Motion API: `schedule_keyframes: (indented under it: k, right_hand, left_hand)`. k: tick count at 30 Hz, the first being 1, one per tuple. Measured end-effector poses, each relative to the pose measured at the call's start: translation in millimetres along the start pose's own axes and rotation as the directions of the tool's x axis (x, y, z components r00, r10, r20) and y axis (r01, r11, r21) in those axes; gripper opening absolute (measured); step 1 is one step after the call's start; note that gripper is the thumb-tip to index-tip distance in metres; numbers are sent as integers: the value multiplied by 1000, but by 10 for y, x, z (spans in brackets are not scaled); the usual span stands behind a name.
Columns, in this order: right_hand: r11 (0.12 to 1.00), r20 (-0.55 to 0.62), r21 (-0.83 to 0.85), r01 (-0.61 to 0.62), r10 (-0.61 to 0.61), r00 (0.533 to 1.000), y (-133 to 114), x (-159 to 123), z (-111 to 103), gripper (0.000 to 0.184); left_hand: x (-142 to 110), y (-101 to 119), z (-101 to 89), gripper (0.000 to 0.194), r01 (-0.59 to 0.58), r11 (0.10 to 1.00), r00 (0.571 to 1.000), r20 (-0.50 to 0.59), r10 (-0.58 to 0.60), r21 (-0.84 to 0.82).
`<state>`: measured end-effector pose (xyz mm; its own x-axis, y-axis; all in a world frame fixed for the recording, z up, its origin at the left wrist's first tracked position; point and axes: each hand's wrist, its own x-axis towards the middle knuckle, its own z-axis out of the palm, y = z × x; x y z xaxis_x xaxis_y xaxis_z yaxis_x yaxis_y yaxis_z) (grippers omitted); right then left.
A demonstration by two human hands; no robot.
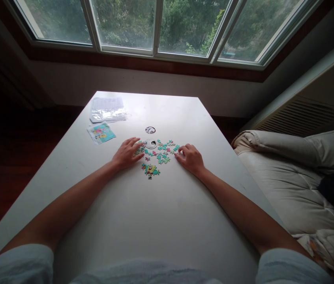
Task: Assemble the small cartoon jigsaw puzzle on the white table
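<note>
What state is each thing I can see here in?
Left hand: open, fingers spread at pieces
Right hand: fingers curled, grip unclear
Loose puzzle pieces: scattered between the hands
Puzzle section: joined, picture upward
Picture card: lying picture upward
Plastic packet: lying flat
Window: appears shut

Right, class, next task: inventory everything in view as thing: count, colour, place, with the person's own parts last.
flat-topped table: 1, white, centre
small loose jigsaw pieces: many, mostly turquoise, between the hands
joined jigsaw section: 1, yellow and turquoise, nearer the person
flat round ring: 1, white, among pieces
round patch, disc or hole unclear: 1, grey-white, beyond ring
rectangular picture sheet: 1, mainly turquoise, table's left
clear plastic packet: 1, whitish, far-left corner
window panes: 4, white-framed, far wall
leafy trees: several, green, outside
padded sofa: 1, cream, right
slatted panel: 1, beige-grey, behind sofa
short sleeves: 2, pale blue-grey, bottom corners
left hand: 1, pieces' left edge
right hand: 1, pieces' right edge
</note>
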<state>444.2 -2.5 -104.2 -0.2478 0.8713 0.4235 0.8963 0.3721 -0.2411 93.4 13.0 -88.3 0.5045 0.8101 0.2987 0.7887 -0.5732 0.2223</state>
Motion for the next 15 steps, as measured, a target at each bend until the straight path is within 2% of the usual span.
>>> schedule_keyframes:
  k: [6,10,12,15]
  right_hand:
    - [989,98,140,41,-55,994,-44,-24,-53,15]
    - [970,111,214,114,-141,984,-9,-3,-35,25]
    - [972,85,215,94,-114,990,2,-7,-30,27]
    - [987,56,162,19,-28,998,-4,-19,-35,21]
  left_hand:
    - [-21,139,-50,34,-210,966,977,-2,212,-153]
    - [-27,232,-43,25,-321,919,942,25,335,-228]
    - [-32,264,-36,24,-351,907,929,35,369,-233]
    - [-36,287,-21,22,-367,901,923,32,384,-229]
